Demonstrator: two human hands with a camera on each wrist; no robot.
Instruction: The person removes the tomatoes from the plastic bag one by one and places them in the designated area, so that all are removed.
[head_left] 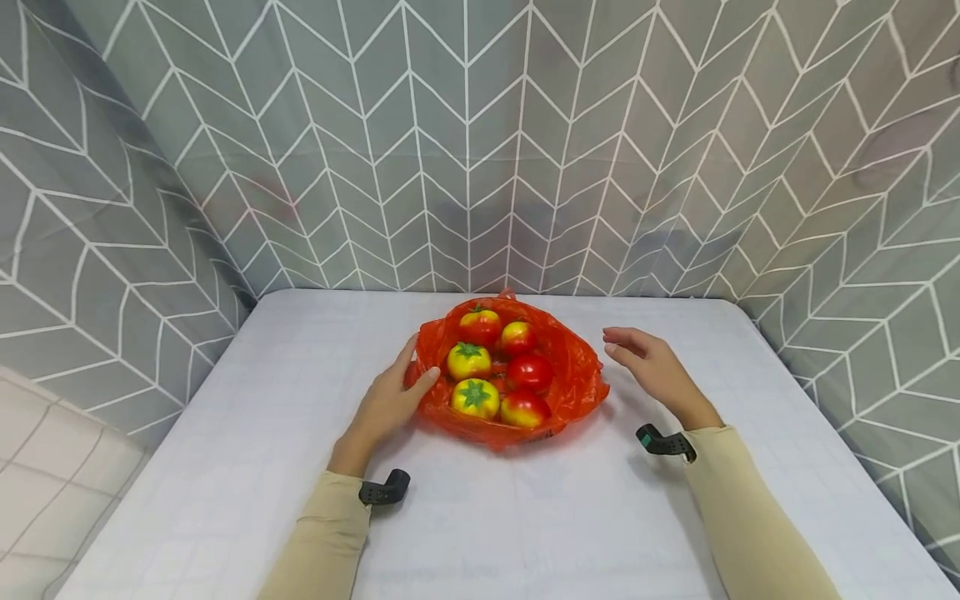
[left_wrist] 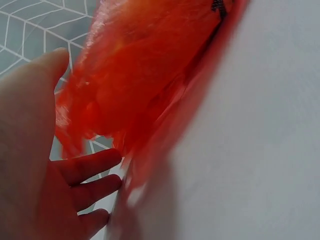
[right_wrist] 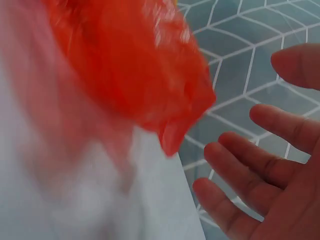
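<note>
A red plastic bag (head_left: 573, 375) sits on the table with its mouth spread wide. Inside lie several round fruits, red and yellow; two yellow ones, such as this tomato-like fruit (head_left: 475, 398), show green star-shaped tops. At the bag's left side is my left hand (head_left: 386, 404), thumb and fingers spread around its edge; whether they touch the plastic I cannot tell. My right hand (head_left: 656, 371) hovers to the right of the bag, apart from it, fingers loosely extended and holding nothing. In the right wrist view, a gap separates those fingers from the bag's corner (right_wrist: 172, 130).
A white cloth covers the table (head_left: 465, 525). Grey curtains (head_left: 465, 150) with a white zigzag pattern hang behind it and along both sides. Each wrist wears a black band, the left band (head_left: 384, 490) and the right band (head_left: 666, 442).
</note>
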